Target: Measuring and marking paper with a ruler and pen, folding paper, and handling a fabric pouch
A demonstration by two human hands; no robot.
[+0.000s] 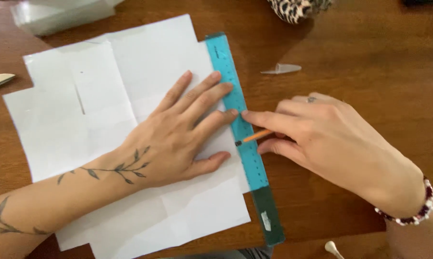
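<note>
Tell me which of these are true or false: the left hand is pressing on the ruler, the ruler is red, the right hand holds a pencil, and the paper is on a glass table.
1. The left hand presses its fingertips on the ruler. True.
2. The ruler is red. False: it is see-through blue-green and lies along the right edge of the white paper.
3. The right hand holds an orange pencil with its tip at the ruler. True.
4. The paper lies on a glass table. False: it lies on a brown wooden table.
</note>
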